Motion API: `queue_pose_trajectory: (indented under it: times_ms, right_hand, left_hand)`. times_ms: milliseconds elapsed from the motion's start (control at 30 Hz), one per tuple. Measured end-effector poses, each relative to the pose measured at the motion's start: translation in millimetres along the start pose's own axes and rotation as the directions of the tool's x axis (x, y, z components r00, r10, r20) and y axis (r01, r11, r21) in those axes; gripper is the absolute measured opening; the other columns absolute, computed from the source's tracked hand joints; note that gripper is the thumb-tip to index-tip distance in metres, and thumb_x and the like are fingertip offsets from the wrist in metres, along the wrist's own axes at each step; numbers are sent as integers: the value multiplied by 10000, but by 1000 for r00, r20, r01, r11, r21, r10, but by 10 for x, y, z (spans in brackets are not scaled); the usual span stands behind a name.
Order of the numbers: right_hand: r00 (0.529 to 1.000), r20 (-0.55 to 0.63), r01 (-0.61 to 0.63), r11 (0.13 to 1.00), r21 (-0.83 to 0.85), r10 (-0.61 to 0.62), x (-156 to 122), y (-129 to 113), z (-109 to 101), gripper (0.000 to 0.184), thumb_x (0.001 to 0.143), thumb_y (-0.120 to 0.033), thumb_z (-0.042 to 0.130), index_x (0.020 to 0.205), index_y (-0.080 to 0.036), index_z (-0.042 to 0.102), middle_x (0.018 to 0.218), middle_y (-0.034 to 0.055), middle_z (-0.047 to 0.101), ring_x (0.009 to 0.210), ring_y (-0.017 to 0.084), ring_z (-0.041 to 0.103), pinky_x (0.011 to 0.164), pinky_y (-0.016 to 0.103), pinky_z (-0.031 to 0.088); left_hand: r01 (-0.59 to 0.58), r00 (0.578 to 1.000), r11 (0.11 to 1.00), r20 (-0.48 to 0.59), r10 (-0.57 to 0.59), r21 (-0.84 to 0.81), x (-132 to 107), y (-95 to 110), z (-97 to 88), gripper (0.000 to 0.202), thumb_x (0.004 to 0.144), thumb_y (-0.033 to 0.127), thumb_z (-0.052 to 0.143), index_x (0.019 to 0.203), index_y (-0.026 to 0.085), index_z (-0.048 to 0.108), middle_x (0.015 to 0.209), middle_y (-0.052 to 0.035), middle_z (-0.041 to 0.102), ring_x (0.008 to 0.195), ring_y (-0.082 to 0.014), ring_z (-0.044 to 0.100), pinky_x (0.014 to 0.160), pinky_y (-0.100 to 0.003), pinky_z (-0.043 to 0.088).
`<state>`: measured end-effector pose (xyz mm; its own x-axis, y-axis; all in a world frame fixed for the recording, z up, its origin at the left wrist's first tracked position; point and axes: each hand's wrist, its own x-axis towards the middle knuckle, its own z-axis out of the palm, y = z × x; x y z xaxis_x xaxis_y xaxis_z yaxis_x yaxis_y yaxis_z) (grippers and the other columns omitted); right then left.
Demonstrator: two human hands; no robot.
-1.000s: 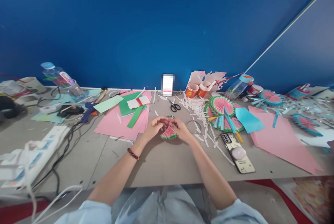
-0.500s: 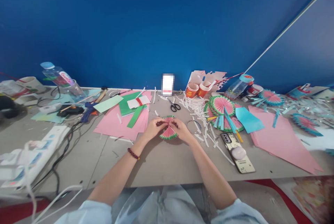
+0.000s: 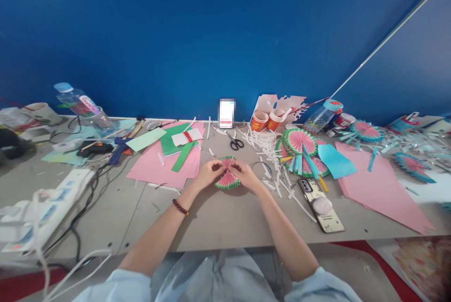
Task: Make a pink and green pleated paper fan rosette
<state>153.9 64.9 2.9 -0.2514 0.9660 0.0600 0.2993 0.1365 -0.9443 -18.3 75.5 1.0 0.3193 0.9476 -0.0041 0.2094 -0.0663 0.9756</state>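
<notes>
A small pleated paper fan, pink with a green rim like a watermelon slice, rests on the grey table in front of me. My left hand pinches its left side near the centre. My right hand pinches the right side. Both hands have fingers closed on the fan's folds, and a bead bracelet circles my left wrist.
Pink and green paper sheets lie to the left. Black scissors, white paper strips, finished fans, red cups, a phone and a large pink sheet lie right. A power strip and cables sit far left.
The hands have shifted slightly on the fan, spreading its top pleats a little more into view. Everything else stays where it was.
</notes>
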Motion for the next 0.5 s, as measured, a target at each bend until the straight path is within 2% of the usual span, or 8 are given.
queue_pose_trajectory:
  times_ms: [167,267,400,500]
  right_hand:
    - [997,39,-73,996,48,71,-27,-21,-18,141,749,-312,577,771,-174,591,705,-13,592,656,134,538,629,256,418]
    - [997,23,-68,997,30,67,-17,3,-16,138,734,-310,588,740,-172,584,686,-14,583,636,130,532,615,252,416]
    - [1000,-19,-1,999,-45,0,9,59,4,81,730,-261,569,715,-182,562,669,-14,565,612,130,523,603,256,424]
    - [991,-66,109,985,-130,-119,18,81,24,21,726,-205,548,714,-188,551,718,4,560,621,135,526,603,262,442]
  left_hand:
    - [-44,999,999,15,43,23,6,-17,-2,264,777,395,579,746,137,620,752,-44,640,683,-149,568,652,-265,450]
    - [-49,999,998,14,49,38,16,-31,-1,260,765,391,588,730,136,625,739,-43,644,675,-150,568,645,-264,448]
    - [-42,999,998,-2,42,47,22,-38,-1,235,745,374,605,727,141,629,723,-43,645,667,-154,575,631,-263,446]
    - [-38,999,998,-7,38,52,27,-49,2,203,737,343,610,721,141,624,711,-39,643,652,-148,572,622,-259,446]
